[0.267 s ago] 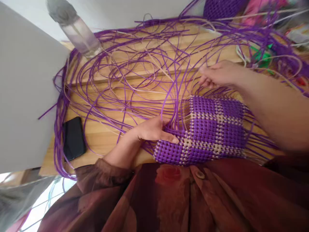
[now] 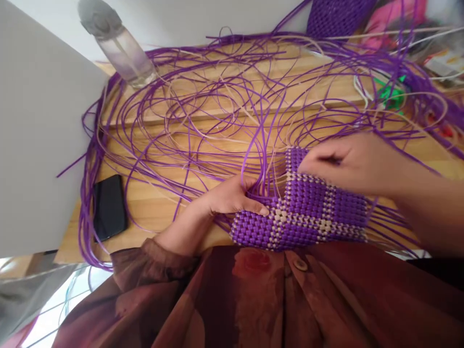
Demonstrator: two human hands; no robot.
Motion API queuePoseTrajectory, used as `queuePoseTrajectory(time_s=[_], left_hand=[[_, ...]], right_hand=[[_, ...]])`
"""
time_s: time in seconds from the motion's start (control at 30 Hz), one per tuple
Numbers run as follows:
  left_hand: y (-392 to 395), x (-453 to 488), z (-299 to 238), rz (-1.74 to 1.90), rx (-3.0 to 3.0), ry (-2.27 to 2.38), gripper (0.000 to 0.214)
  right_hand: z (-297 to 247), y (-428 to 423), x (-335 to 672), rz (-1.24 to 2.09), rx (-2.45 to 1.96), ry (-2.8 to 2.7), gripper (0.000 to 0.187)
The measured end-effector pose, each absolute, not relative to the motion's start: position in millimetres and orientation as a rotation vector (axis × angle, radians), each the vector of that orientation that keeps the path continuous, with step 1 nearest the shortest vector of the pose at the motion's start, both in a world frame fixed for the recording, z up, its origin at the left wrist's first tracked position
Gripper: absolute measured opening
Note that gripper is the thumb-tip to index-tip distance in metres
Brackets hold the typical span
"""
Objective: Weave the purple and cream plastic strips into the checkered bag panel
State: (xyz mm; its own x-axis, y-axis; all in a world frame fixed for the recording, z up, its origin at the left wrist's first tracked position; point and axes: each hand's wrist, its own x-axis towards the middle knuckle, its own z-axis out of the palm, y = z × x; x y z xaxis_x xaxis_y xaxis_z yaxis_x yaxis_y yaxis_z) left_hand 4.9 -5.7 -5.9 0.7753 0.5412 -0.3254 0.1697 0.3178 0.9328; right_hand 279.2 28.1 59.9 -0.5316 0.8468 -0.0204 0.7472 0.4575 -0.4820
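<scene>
A half-woven purple and cream panel (image 2: pixel 308 212) lies at the near edge of the wooden table (image 2: pixel 152 212), with long loose purple strands (image 2: pixel 217 111) fanning out from it across the tabletop. My left hand (image 2: pixel 232 195) grips the panel's left edge, thumb on top and fingers curled under. My right hand (image 2: pixel 348 162) rests over the panel's upper right part, fingers pinched together on a purple strand at the weave's edge.
A black phone (image 2: pixel 109 207) lies at the table's left end. A clear bottle (image 2: pixel 119 46) stands at the far left corner beside a grey wall. Another purple woven piece (image 2: pixel 337 14) and colourful clutter (image 2: pixel 395 89) sit at the far right.
My right hand has come down and nearer from the loose strands onto the upper part of the woven panel. My left hand has stayed put.
</scene>
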Motion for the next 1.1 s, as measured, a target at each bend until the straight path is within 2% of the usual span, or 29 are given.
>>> queuePoseTrajectory(time_s=[0.07,0.17,0.37,0.57,0.7,0.9,0.97,1.03,1.07,1.1], left_hand=[[-4.2,2.9,-4.2,0.274,1.312,0.666,0.04],[-1.7,1.2,-4.1,0.299,1.421,0.632,0.044],[-0.6,1.2,-9.7,0.351,1.454,0.559,0.036],[2.8,-0.9,-9.5,0.333,1.492,0.541,0.036],[3.2,-0.7,-10.3,0.287,1.338,0.573,0.028],[-0.2,3.8,-12.2,0.35,1.195,0.681,0.025],[0.0,4.2,-11.9,0.35,1.209,0.693,0.024],[0.2,4.4,-11.6,0.338,1.207,0.697,0.025],[0.2,4.6,-11.7,0.338,1.201,0.698,0.026],[0.0,5.0,-11.9,0.337,1.194,0.695,0.027]], right_hand=[[51.5,-2.9,250.0,0.752,-1.078,-2.572,0.023],[36.7,-24.1,214.6,0.712,-0.951,-2.537,0.015],[26.7,-22.7,201.2,0.768,-1.109,-2.434,0.007],[22.3,-25.9,198.0,0.62,-1.089,-2.45,0.009],[23.1,-26.2,204.0,0.577,-1.268,-2.24,0.006],[24.5,-19.2,224.2,0.407,-1.534,-2.22,0.021],[21.2,-18.2,224.7,0.357,-1.468,-2.273,0.019],[16.6,-17.7,223.4,0.271,-1.263,-2.312,0.007],[14.2,-17.2,223.0,0.21,-1.122,-2.331,0.007],[12.2,-16.4,223.1,0.143,-0.976,-2.348,0.015]])
